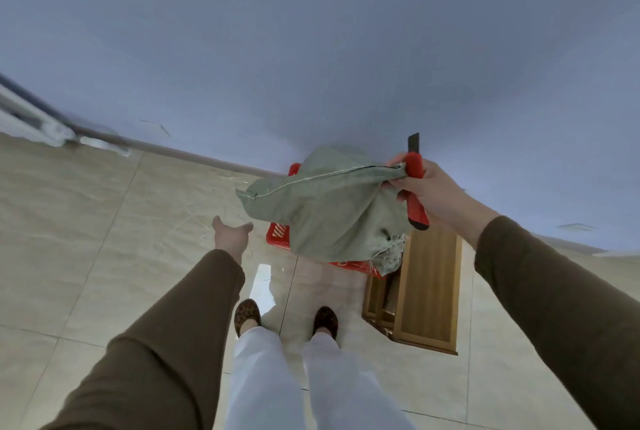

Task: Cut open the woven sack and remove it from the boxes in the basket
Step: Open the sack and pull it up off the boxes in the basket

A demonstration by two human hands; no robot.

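The pale green woven sack (325, 208) hangs in the air above the red basket (278, 233), bunched at one corner. My right hand (427, 187) grips that corner together with a red-handled knife (415, 187), whose dark blade points up. My left hand (231, 235) is stretched out to the left of the sack, fingers spread, holding nothing. The sack hides most of the basket and whatever boxes are in it.
A wooden stool or small table (429, 287) stands right of the basket. A blue-grey wall (311, 49) rises just behind the basket. Beige tiled floor (86, 222) spreads to the left. My feet (247, 317) stand close in front.
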